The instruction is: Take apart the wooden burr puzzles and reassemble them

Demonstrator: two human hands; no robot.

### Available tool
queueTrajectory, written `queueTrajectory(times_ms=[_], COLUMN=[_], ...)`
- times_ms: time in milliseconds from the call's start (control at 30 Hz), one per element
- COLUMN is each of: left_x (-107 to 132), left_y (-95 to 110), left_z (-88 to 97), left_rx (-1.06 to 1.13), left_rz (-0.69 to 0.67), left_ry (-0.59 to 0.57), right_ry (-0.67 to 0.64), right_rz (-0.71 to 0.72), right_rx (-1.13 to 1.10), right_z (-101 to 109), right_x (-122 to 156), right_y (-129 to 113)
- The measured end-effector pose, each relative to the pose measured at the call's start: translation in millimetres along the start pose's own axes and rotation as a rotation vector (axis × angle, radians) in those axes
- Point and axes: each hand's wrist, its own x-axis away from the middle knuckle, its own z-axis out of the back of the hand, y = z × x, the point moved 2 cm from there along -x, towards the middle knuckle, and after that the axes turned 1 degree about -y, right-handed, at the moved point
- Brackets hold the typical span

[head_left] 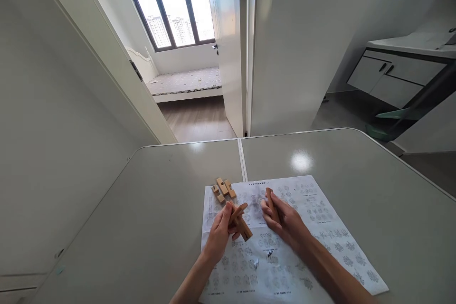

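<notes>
- A pale table [160, 228] took up most of the space before the person, with a light seam [242, 159] running back to front and a bright glare on its right half.
- Beyond its far edge, a white door [230, 52] stood open onto a room with a bed [192, 80] and a dark-framed window [171, 7].
- Far off to the right, a white cabinet [395, 73] had its doors closed, which hid whatever it held; a green thing [377, 132], too unclear to name, was on the floor near it.
- A printed sheet [245, 268] lay across the table's near part, creased, its small drawings partly covered by both hands and the right forearm.
- The right hand [287, 218] was curled around one wooden bar [271, 204], held upright-ish above the sheet, well apart from the other pieces.
- The left hand [219, 235] pinched two crossed wooden pieces [244, 229] between thumb and fingers, over the sheet's left part; how they fitted together was hidden by the grip.
- Just beyond the left hand, loose wooden blocks [221, 186], some notched, lay close together at the sheet's far left corner, covering some print.
- A small dark spot [270, 253] showed on the sheet between the forearms.
</notes>
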Motion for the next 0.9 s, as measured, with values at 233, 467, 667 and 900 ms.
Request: queueTrajectory(times_ms=[233,467,667,900], left_x=[1.5,2.5,3.4,6.1], left_y=[1.5,4.0,2.6,4.5], left_z=[-0.3,-3.8,-6.4,-7.3], left_rx=[-0.112,-0.192,-0.261,-0.336], left_rz=[-0.005,-0.024,-0.032,-0.04], left_ry=[-0.008,-0.061,-0.128,-0.194], right_ry=[-0.02,-0.253,-0.363,-0.435], right_rz=[-0.006,-0.036,-0.02,-0.011], right_rx=[0.163,0.244,0.416,0.489], right_z=[0.6,-1.8,0.9,-2.2], right_x=[4.0,9.2,10.6,11.0], right_y=[-1.2,3.7,10.6,13.2])
